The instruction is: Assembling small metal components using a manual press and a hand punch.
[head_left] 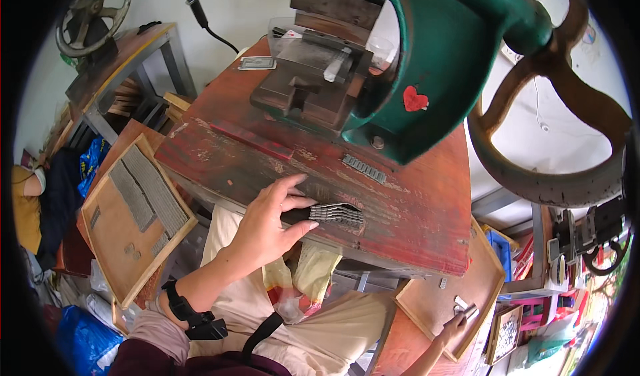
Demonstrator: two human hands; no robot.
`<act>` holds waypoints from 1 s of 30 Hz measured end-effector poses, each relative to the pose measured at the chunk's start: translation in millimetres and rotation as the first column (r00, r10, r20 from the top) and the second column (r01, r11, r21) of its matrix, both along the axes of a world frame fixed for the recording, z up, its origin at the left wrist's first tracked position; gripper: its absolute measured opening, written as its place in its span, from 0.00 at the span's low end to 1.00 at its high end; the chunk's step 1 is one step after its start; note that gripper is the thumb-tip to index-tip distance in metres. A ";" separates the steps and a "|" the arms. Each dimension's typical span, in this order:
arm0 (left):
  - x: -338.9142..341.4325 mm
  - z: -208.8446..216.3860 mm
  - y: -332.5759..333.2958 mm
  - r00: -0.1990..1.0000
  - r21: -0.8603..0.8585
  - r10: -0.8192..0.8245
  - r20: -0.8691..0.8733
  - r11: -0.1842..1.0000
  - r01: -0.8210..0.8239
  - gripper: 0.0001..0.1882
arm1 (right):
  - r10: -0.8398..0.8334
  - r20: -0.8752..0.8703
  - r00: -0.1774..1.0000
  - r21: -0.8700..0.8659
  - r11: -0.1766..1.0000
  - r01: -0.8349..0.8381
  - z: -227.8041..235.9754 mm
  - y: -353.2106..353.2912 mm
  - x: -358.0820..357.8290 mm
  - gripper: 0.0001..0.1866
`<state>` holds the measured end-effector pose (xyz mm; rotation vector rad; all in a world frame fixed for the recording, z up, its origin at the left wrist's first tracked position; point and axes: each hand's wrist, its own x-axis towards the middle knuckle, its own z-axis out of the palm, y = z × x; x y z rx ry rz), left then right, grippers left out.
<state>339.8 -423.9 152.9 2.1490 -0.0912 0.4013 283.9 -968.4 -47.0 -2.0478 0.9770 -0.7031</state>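
Note:
My left hand (270, 219) is closed around the left end of a short stack of thin, grey ridged strips (337, 213) on the worn red bench top (413, 216). Thumb and fingers press on it from opposite sides. A separate grey slotted strip (364, 169) lies farther back, below the green hand press (440, 63). Down at the right, my right hand (456, 325) reaches over a shallow wooden tray (427, 303), its fingers closed on a small metallic piece (471, 311). Small light pieces (460, 303) lie beside it in that tray.
The press has a steel die block (307, 89) and a large curved handwheel (493, 149). Rows of grey strips (150, 189) fill part of another wooden tray (107, 256) at left. A second handwheel (97, 16) stands at the back left. A playing card (257, 63) lies near the die.

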 end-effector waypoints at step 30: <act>3.5 -7.7 -2.0 0.960 -0.086 0.004 0.279 0.996 0.020 0.19 | 0.950 0.251 0.184 -0.046 0.202 -0.978 265.4 404.0 77.5 0.15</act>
